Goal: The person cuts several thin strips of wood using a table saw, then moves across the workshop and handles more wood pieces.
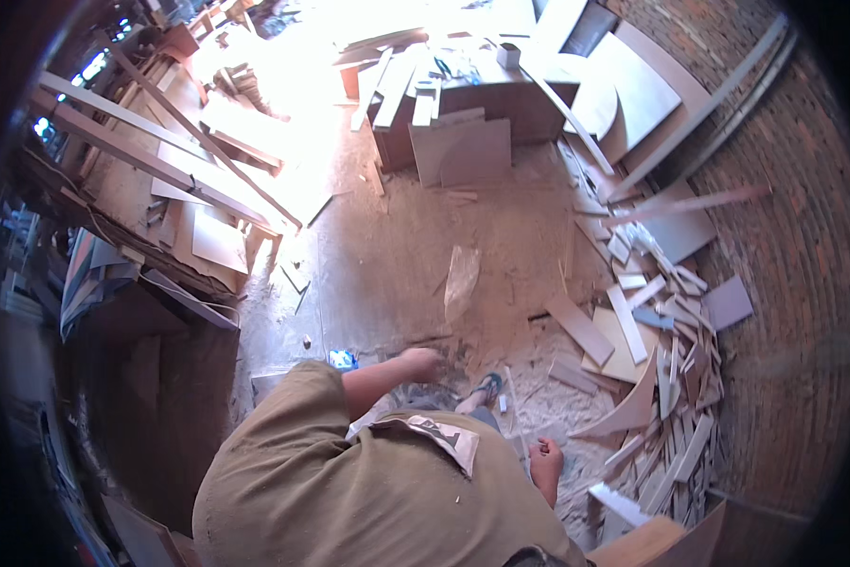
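My left hand reaches forward over the dusty floor, blurred, with its finger shape unclear. A small blue-and-white item lies left of it, partly behind my forearm. My right hand hangs low at my right side with curled fingers; I cannot make out whether they hold anything. Pale wood offcuts lie to the right of it. My sandalled foot shows between my hands, beside white sawdust. A pale, crumpled sheet lies on the floor ahead of me.
A cluttered workbench with boards and long battens runs along the left. A dark cabinet topped with offcuts stands ahead, boards leaning on it. Large panels and a scrap heap line the brick wall on the right.
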`<state>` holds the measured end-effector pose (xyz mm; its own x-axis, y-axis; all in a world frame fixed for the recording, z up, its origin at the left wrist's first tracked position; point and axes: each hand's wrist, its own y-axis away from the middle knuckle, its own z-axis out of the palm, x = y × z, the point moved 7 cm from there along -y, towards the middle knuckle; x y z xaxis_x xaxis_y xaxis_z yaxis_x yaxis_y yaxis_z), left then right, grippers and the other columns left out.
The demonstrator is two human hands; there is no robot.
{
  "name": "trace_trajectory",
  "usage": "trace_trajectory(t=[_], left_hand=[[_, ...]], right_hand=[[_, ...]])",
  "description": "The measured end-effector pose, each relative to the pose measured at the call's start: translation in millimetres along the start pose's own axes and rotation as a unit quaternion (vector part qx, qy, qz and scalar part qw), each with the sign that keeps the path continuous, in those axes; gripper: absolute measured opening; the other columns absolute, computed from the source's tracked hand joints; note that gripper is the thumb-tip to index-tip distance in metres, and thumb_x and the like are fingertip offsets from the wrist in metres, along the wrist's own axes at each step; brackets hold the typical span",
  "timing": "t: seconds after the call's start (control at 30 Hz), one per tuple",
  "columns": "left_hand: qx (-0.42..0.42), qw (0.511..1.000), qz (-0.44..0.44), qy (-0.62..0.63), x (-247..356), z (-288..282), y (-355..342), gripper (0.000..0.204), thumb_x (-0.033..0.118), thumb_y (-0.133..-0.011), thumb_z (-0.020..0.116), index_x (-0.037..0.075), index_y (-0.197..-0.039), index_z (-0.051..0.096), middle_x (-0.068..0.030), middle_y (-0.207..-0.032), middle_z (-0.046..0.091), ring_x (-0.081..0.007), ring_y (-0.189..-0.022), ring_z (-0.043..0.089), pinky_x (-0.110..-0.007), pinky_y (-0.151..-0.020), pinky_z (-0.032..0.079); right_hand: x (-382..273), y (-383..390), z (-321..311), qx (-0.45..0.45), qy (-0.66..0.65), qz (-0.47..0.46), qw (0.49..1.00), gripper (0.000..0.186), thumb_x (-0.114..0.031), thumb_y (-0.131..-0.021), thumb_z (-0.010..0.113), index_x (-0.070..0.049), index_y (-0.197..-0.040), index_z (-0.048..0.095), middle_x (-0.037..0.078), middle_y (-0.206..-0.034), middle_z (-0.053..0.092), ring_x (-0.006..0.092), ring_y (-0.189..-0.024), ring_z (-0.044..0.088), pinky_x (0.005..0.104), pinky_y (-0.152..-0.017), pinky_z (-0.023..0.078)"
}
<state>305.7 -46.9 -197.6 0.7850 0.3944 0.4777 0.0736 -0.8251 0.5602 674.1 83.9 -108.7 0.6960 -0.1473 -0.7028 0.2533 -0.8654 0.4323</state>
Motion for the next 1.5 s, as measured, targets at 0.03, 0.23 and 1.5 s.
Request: trace_trajectory(t=[0.03,0.23,1.5], left_hand=[[-0.027,0.995,-0.092,0.002,-30.8,-12.6,5.9,0.041,0.036,-0.078,0.061,0.014,-0.113,0.064,-0.0149,-0.116,0.062,-0.0341,-0.105,0.059,-0.045,-0.089,0.048],[0.123,0.865,-0.47,0.126,-223.4,-16.0,131.7,0.038,0.035,-0.076,0.066,0.001,-0.092,0.07,-0.0204,-0.1,0.066,-0.0338,-0.096,0.064,-0.04,-0.085,0.05],[0.298,0.755,-0.489,0.319,-535.5,-533.3,-218.3,0.049,0.042,-0.091,0.048,-0.001,-0.11,0.063,-0.0232,-0.112,0.062,-0.035,-0.11,0.057,-0.041,-0.095,0.043]], right_hand=[[-8.8,-23.1,-2.5,-0.024,0.067,-0.029,0.997,0.032,-0.02,-0.074,0.07,-0.004,-0.102,0.065,0.012,-0.084,0.066,0.0242,-0.076,0.064,0.0364,-0.071,0.051],[-138.0,-167.0,7.3,-0.119,0.227,-0.191,0.948,0.034,-0.019,-0.076,0.069,-0.005,-0.106,0.064,0.015,-0.088,0.067,0.0287,-0.08,0.065,0.0381,-0.074,0.051],[-456.8,-600.8,372.2,-0.255,0.368,-0.113,0.887,0.03,-0.021,-0.076,0.067,-0.004,-0.101,0.066,0.014,-0.091,0.068,0.0282,-0.085,0.065,0.0374,-0.077,0.052]])
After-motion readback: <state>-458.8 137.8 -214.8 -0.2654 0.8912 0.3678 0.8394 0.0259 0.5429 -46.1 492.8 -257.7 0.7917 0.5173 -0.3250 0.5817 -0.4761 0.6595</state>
